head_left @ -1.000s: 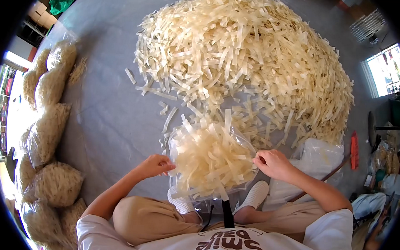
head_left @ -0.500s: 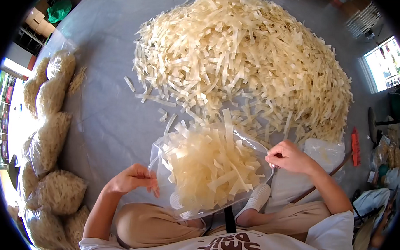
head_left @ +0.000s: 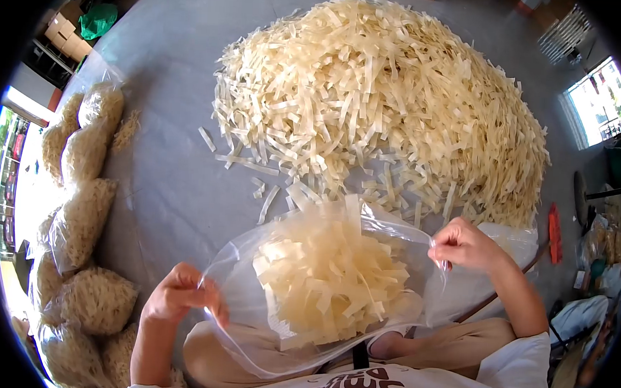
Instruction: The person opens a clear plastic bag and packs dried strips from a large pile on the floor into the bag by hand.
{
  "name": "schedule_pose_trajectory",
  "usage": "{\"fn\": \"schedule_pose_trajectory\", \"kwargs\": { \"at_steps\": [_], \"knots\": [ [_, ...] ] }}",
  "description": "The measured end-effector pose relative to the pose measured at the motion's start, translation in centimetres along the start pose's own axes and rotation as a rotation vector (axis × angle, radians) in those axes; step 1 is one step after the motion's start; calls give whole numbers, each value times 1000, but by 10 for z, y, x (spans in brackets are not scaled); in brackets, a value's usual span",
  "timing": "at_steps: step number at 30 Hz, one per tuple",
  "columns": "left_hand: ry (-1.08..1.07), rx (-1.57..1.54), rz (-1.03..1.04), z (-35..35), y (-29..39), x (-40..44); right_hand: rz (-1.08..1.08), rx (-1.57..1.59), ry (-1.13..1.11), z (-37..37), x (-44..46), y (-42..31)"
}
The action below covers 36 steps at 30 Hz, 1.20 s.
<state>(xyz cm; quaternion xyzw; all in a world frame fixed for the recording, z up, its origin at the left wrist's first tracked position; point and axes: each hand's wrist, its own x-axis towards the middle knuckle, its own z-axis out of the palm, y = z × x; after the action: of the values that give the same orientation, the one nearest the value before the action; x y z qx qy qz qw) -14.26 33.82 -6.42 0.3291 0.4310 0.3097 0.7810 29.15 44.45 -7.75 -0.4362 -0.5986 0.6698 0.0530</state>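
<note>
A clear plastic bag (head_left: 241, 250) stretches wide across my lap, its mouth facing me. Inside it lies a heap of pale yellow flat strips (head_left: 330, 283), one strip standing up at the far side. My left hand (head_left: 184, 296) pinches the bag's rim at the left, fingers closed on the film. At the right, my right hand (head_left: 466, 246) grips the opposite edge between thumb and curled fingers. Just beyond the bag, a large mound of the same strips (head_left: 393, 93) spreads over the grey floor.
Filled clear bags (head_left: 81, 220) are stacked along the left side. Loose strips (head_left: 268, 204) are scattered at the mound's near edge. Flat plastic bags (head_left: 508, 239) lie at the right, beside a red object (head_left: 554, 233). A green bag (head_left: 98, 21) and cardboard boxes (head_left: 67, 35) stand far left.
My hands have moved apart, left hand outward and toward me, right hand slightly right. The bag's mouth is stretched wider, and the strips inside have settled lower.
</note>
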Motion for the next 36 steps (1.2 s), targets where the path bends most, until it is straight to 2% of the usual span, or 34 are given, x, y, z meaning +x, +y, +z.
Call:
{"fn": "schedule_pose_trajectory", "kwargs": {
  "at_steps": [1,2,3,4,5,6,7,8,10,11,12,13,14,16,17,18,20,24,26,27,28,29,30,32,33,34,36],
  "knots": [
    [-151,-26,74,2,4,-5,-44,-121,-72,2,-5,-9],
    [-146,-33,65,2,3,-5,-85,-237,-151,5,-11,-16],
    [-288,-5,161,1,3,-5,-192,-189,-164,6,-14,-18],
    [-433,30,264,-1,4,-4,-195,-188,-164,3,-14,-14],
    [-311,-156,173,-7,-5,-9,-149,-108,-161,-3,-12,-7],
    [-306,-153,181,-14,-10,-6,-103,-33,-161,-8,-9,-1],
    [-159,-39,128,-20,-14,-1,9,-36,-92,-9,-2,7],
    [-15,76,77,-23,-13,4,-2,-47,-87,-7,-2,4],
    [-96,91,76,-8,-3,10,51,-276,-169,1,-2,0],
    [-219,61,137,-8,-4,11,-39,-220,-290,3,-2,2],
    [-345,30,196,-8,-7,11,-25,-201,-297,5,-2,4],
    [-242,-170,149,-11,-10,8,-88,-107,-316,2,0,5],
    [-249,-168,146,-20,-11,11,-155,-18,-329,-1,0,4],
    [-81,-36,9,-42,-18,23,-132,-15,-246,-5,11,22],
    [-38,90,-11,-48,-22,30,-33,-99,-249,-4,18,26],
    [-46,91,-9,-47,-20,35,68,-179,-255,-2,21,27],
    [-28,208,-162,-43,-17,43,74,-115,-280,0,21,28],
    [-57,235,-137,-47,-14,54,51,15,-234,-12,24,41],
    [-261,150,28,-67,-20,67,35,90,-206,-22,27,53],
    [-262,151,30,-84,-27,73,60,292,-167,-26,29,58],
    [-146,64,-33,-107,-38,82,84,494,-127,-30,31,65],
    [-32,-22,-95,-121,-48,91,56,510,-146,-37,37,84],
    [-34,-19,-94,-125,-54,99,54,510,-142,-36,44,93],
    [391,353,-280,-132,-68,117,307,170,111,-34,56,112],
    [356,533,-429,-157,-89,128,427,-25,4,-39,65,140],
    [353,536,-426,-164,-108,138,426,-25,10,-37,75,183],
    [432,940,-516,-175,-132,148,60,-853,125,-25,88,255]
  ]
}}
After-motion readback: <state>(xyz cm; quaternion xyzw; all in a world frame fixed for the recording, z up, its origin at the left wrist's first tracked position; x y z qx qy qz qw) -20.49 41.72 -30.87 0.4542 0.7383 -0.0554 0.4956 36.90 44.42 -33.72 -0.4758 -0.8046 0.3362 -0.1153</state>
